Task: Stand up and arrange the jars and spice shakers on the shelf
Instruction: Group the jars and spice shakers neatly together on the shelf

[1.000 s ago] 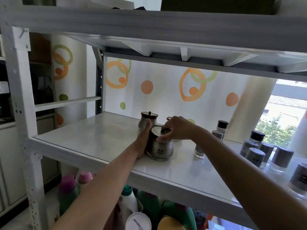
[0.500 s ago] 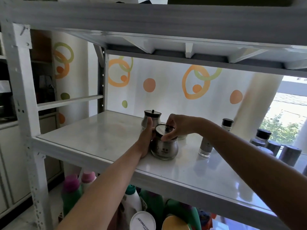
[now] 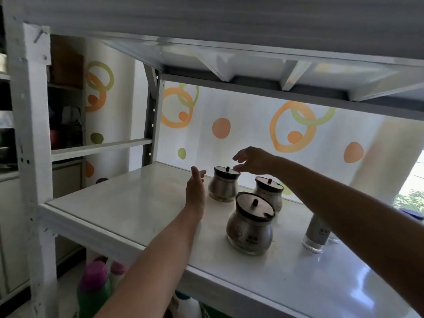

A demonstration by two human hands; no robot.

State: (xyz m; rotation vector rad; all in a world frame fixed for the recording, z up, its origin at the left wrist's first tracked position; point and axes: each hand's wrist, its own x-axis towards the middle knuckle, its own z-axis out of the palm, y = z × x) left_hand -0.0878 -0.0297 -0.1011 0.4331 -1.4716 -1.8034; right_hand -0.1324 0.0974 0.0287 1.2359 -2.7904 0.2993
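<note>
My left hand [image 3: 195,189] hangs open beside the rear jar [image 3: 223,185]; my right hand [image 3: 252,160], fingers spread, hovers over its lid. Three jars stand upright mid-shelf [image 3: 119,203]; the shelf's left end lies bare.

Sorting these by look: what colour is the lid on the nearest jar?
Dark brown to black, with a small knob; the nearest jar shows it best in the head view.
</note>
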